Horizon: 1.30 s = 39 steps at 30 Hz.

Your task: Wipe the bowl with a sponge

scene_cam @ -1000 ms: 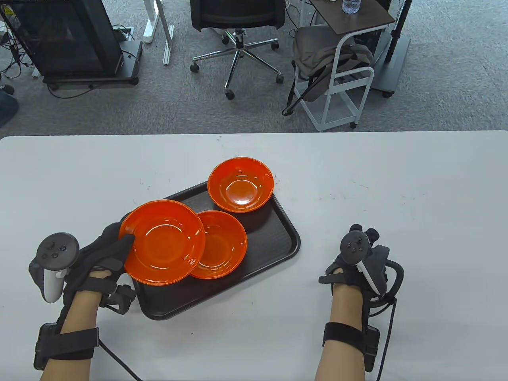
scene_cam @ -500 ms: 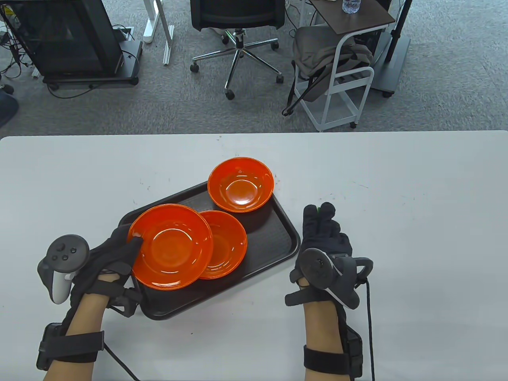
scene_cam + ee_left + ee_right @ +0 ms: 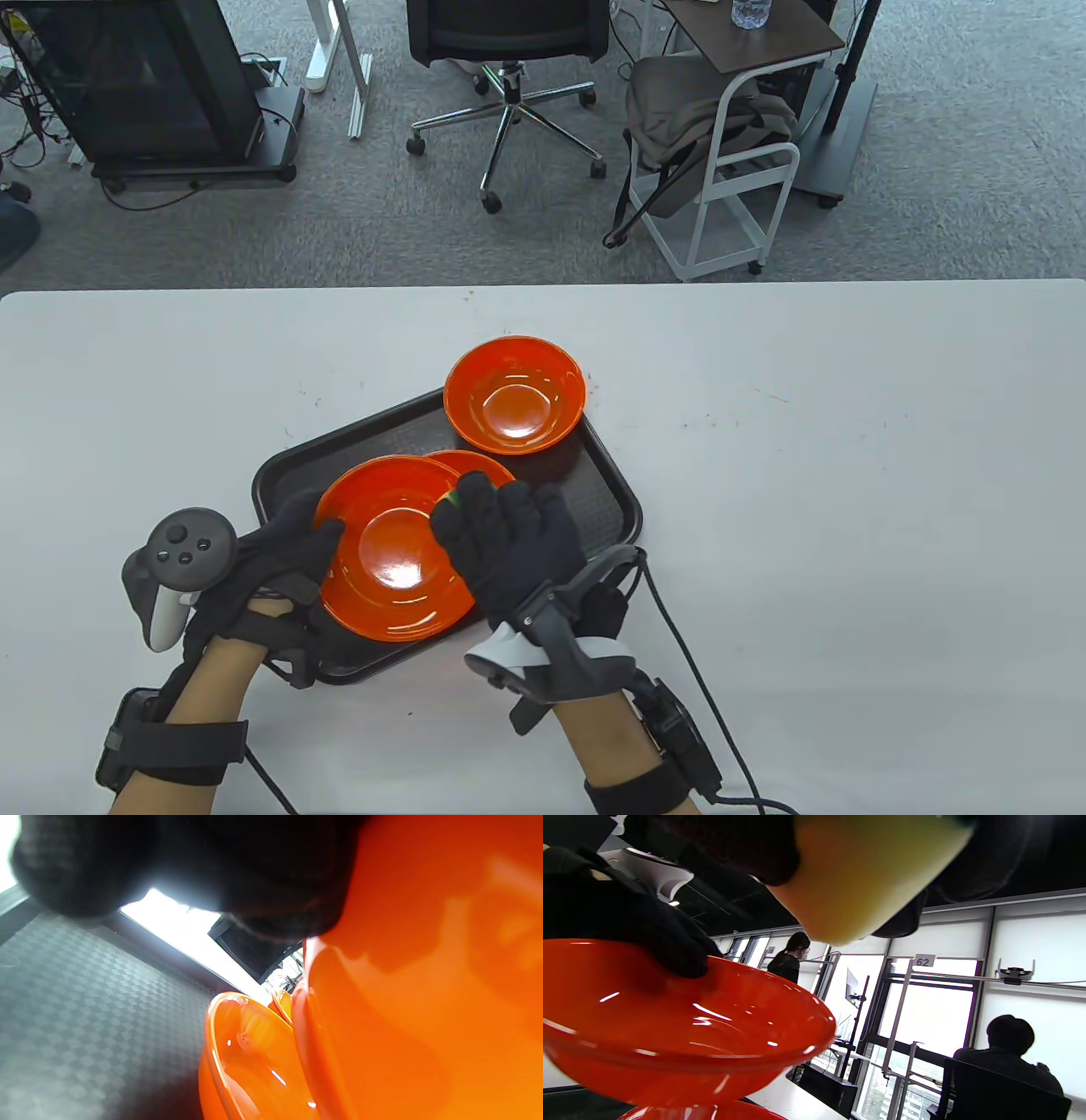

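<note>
Gripping the glossy orange plastic bowl (image 3: 392, 548) by its left rim, the gloved left hand (image 3: 280, 556) holds it raised over the near end of the black textured tray (image 3: 594, 501) on the white worktop (image 3: 848, 475). The right hand (image 3: 509, 543) has its fingers (image 3: 475, 501) clenched round a yellow sponge (image 3: 857, 878) at the bowl's right rim.

Three bowls (image 3: 515, 404) on tray (image 3: 594, 501) (one lifted).

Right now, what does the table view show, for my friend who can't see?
A gloved left hand holds a shiny orange plastic bowl above a black tray, while the right hand brings a yellow sponge to its rim. Two more orange bowls sit there.
</note>
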Tool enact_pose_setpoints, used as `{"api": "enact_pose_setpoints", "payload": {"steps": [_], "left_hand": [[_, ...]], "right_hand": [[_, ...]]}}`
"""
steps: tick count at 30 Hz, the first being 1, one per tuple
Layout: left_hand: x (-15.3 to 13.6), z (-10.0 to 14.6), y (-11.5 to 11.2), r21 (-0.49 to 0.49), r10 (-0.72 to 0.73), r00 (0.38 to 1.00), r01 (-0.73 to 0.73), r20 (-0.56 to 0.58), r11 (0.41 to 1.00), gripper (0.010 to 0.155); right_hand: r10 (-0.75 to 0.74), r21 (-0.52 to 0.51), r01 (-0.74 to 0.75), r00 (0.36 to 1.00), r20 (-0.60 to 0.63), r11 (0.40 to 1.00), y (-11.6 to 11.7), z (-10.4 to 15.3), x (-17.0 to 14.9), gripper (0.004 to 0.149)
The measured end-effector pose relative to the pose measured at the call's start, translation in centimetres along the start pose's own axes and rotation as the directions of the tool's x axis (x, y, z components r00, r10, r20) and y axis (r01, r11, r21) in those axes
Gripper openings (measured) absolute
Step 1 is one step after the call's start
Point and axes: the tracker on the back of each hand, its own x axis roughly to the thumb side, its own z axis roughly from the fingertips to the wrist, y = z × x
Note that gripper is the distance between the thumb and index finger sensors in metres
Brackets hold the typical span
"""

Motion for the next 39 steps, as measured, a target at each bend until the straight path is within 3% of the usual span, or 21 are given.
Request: {"api": "enact_pose_setpoints", "payload": {"steps": [9,18,24,33,39], "left_hand": [[1.6,0.5,-0.8,-0.032,-0.010,0.998,0.012,0.061,0.999,0.052],[1.9,0.6,-0.8,-0.036,-0.025,0.997,0.028,0.080,0.999,0.052],[1.9,0.6,-0.7,-0.033,-0.020,0.996,0.023,0.082,0.999,0.052],[2.2,0.7,-1.0,-0.044,-0.049,0.994,0.054,0.100,0.998,0.053],[2.7,0.7,-1.3,-0.084,-0.037,0.993,0.047,0.114,0.995,0.052]], "right_hand": [[-0.005,0.201,-0.031,0.984,0.179,0.979,2.4,-1.2,3.7,0.053],[-0.218,0.297,0.169,0.966,0.141,0.940,3.8,-1.1,3.3,0.056],[-0.326,0.304,0.295,0.944,0.057,0.906,4.0,-1.0,2.4,0.072],[-0.252,0.433,0.226,0.968,0.001,0.872,4.4,-1.1,2.4,0.061],[-0.169,0.370,0.152,0.986,0.014,0.917,4.2,-1.2,2.6,0.056]]}}
